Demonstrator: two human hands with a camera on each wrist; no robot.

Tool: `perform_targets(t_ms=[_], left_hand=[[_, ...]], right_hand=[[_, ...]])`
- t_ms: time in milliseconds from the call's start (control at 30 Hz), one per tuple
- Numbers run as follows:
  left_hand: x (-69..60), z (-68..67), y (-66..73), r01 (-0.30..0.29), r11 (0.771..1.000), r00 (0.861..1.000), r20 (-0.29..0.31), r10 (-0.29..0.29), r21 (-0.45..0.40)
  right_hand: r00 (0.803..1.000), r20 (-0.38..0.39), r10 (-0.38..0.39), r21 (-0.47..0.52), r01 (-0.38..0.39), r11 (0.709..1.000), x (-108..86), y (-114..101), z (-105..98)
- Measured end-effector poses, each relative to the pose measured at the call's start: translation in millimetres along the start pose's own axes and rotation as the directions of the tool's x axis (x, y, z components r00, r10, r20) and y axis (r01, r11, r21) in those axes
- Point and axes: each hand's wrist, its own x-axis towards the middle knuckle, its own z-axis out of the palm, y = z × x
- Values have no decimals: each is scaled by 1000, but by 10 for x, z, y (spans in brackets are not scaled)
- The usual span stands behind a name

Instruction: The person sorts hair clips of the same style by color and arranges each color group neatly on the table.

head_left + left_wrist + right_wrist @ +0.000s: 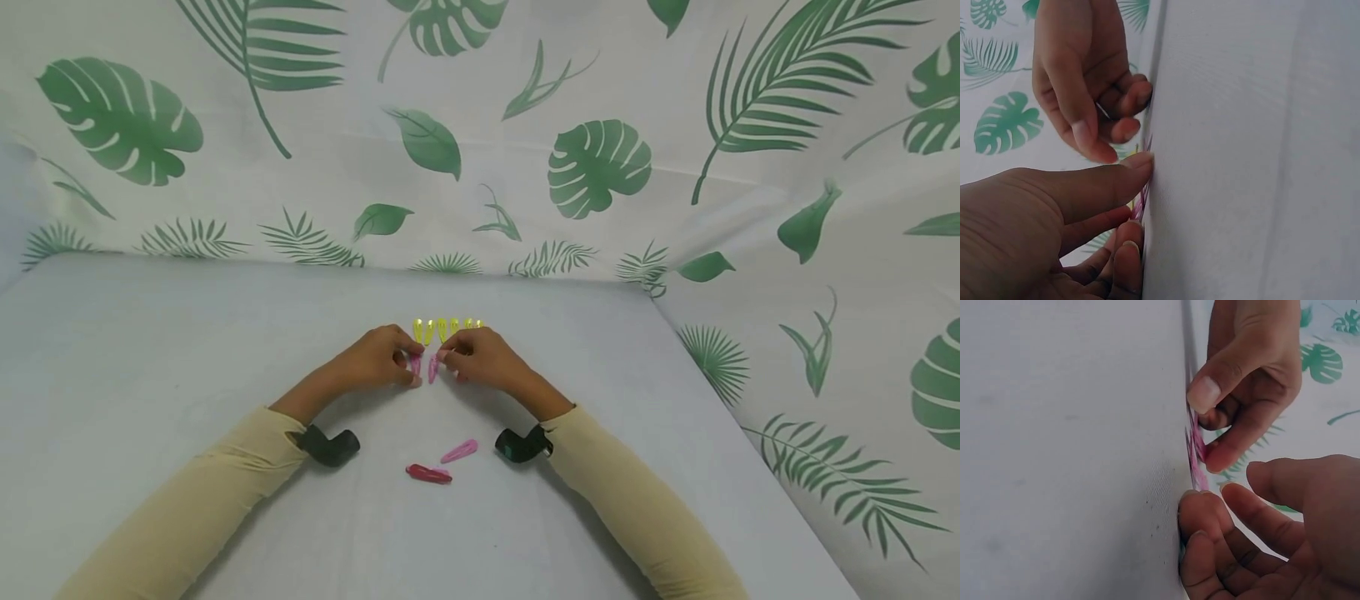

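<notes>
In the head view, the left hand [378,358] has its thumb and index finger at the two ends of a pink hair clip [416,365] lying on the cloth. Just right of it lies a second pink clip [432,368], with the fingertips of the right hand [483,360] at its upper right side. The right wrist view shows the left hand [1254,381] around pink clip parts [1197,447], while the right hand [1285,531] has its thumb apart from its bent fingers. The left wrist view shows the left hand [1054,212] below the right hand [1088,75].
Several yellow clips [442,328] stand in a row just beyond the hands. Nearer the body lie a loose pink clip [459,452] and a red clip [429,474] overlapping something pink. A leaf-patterned curtain [480,108] borders the white-covered table [187,333].
</notes>
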Motion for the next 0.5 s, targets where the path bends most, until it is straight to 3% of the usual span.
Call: perform_targets(t_ms=[367, 500], left_hand=[[22, 27, 14, 69, 998, 998, -9, -69, -14], [13, 31, 24, 70, 997, 997, -14, -70, -25]], right_hand=[[998, 62, 1, 138, -10, 990, -412, 35, -162], [996, 92, -11, 163, -4, 987, -567, 48, -178]])
